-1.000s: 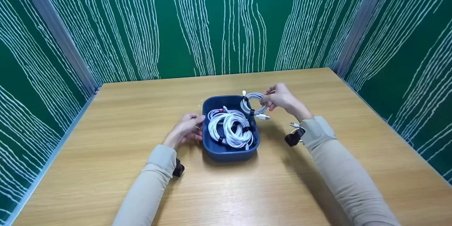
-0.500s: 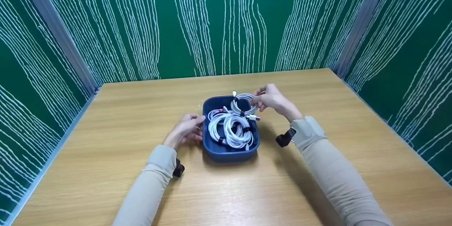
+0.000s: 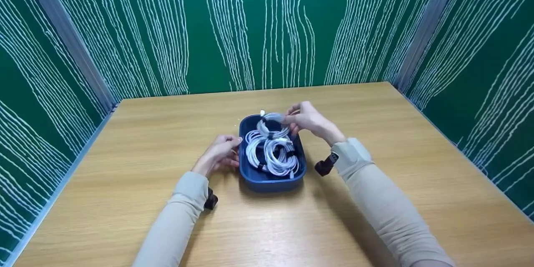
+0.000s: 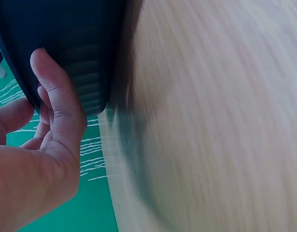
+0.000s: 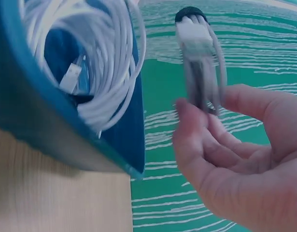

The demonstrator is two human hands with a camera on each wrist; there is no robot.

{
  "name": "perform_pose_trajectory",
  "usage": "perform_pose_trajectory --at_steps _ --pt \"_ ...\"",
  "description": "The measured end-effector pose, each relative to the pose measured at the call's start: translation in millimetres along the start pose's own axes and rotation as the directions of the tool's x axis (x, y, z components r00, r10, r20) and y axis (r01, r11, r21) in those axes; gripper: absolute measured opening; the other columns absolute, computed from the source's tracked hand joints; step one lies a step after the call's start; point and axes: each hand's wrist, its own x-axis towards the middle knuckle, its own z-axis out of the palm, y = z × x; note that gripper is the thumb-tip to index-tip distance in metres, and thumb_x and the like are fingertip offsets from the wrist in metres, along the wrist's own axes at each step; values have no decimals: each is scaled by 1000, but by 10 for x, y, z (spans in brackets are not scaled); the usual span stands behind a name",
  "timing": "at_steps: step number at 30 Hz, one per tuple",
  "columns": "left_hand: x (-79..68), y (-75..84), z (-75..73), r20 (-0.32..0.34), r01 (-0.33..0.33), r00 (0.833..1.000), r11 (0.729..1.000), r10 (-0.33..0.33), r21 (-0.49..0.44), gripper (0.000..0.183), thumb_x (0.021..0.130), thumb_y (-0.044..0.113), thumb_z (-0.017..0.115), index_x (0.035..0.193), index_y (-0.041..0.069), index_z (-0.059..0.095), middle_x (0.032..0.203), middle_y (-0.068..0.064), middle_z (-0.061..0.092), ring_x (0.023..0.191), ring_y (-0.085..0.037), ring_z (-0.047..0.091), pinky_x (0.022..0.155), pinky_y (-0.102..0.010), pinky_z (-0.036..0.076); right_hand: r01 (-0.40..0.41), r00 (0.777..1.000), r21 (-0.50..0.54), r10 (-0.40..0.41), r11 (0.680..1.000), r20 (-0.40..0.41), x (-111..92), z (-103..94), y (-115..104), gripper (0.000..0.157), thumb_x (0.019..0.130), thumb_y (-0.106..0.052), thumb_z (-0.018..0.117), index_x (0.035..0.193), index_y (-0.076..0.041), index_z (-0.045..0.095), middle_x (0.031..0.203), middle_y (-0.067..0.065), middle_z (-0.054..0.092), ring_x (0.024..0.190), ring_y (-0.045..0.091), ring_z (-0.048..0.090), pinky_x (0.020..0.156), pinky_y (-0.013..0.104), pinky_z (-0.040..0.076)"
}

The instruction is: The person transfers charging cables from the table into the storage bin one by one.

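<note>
A dark blue plastic bin holds several coiled white cables. My left hand grips the bin's left side, thumb at the rim. In the left wrist view, a finger of the left hand lies along the ribbed outer wall. My right hand pinches the edge of another coiled cable above the far end of the bin. Black ties bind this coil. In the right wrist view, the held cable shows edge-on and blurred, between the thumb and fingers of the right hand.
The bin stands on a wooden table, which stretches out on both sides of it. Green panels with white wavy lines rise behind the table and at its left and right edges.
My right hand has moved left with the coiled cable, from over the bin's right rim to above its far end. The left hand and the bin have stayed put.
</note>
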Motion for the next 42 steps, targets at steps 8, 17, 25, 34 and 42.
perform_pose_trajectory --at_steps 8,17,25,34,42 --pt "7 -5 0 -7 1 1000 1000 -1 1 16 101 22 49 97 6 51 74 -5 51 56 -15 53 46 -23 53 42 999 -163 -43 986 -1 -105 -100 24 23 97 -16 57 111 3 58 87 10 68 62 14 63 51 22 54" --pt "-1 -7 2 -12 5 1000 1000 -5 -1 15 101 21 50 100 6 52 75 -5 51 56 -15 53 46 -23 53 39 994 -302 -68 952 -87 -311 -566 295 25 94 -10 58 107 10 63 85 11 69 60 8 60 49 19 51" --pt "6 -13 -3 -5 -1 1000 1000 1 6 15 101 21 49 98 7 52 76 -5 52 56 -15 53 48 -24 54 -25 995 -492 -28 870 -100 -547 -980 628 22 89 -7 63 102 11 66 71 1 65 59 10 57 53 25 54" --pt "6 -9 -7 -8 -1 1000 1000 1 2 16 101 22 49 93 8 51 76 -5 52 57 -15 54 49 -25 54 -139 990 -617 100 774 -98 -745 -1202 906 27 85 -8 66 104 12 63 87 20 67 67 22 60 55 25 51" --pt "2 -3 7 -6 2 1000 1000 -2 -3 16 101 22 49 92 9 50 75 -5 52 57 -16 54 48 -25 54 -185 982 -645 166 741 -91 -770 -1142 1111 18 83 -5 69 97 6 67 81 13 67 67 18 57 53 23 47"
